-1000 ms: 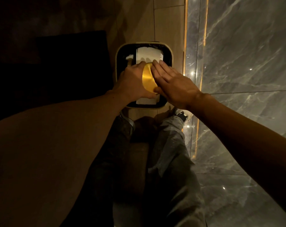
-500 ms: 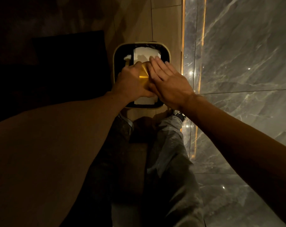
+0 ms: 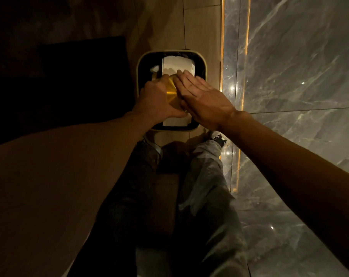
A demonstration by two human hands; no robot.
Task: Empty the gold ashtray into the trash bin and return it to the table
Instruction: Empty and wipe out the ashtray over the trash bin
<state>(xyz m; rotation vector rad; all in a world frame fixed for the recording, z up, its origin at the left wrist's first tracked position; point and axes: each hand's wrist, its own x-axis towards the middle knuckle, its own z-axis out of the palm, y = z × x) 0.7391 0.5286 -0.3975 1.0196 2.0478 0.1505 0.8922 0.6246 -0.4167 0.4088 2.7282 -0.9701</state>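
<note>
Gold metal, a round brushed ashtray [image 3: 172,94], shows between two bare hands held over a rounded-square trash bin with a pale rim and dark inside [image 3: 203,62]. The left hand [image 3: 156,100] reaches forward with its back up, fingers curled around the ashtray's left edge and gripping it. The right hand [image 3: 202,97] lies flat, fingers straight and together, its palm side against the ashtray's right face, pressing rather than gripping. Only a narrow gold strip is visible between the hands, tilted on edge, directly above white paper [image 3: 177,65] lying in the bin. Both forearms extend from the lower corners, above grey trousers [image 3: 207,188] and a shoe [image 3: 218,137] on the floor.
</note>
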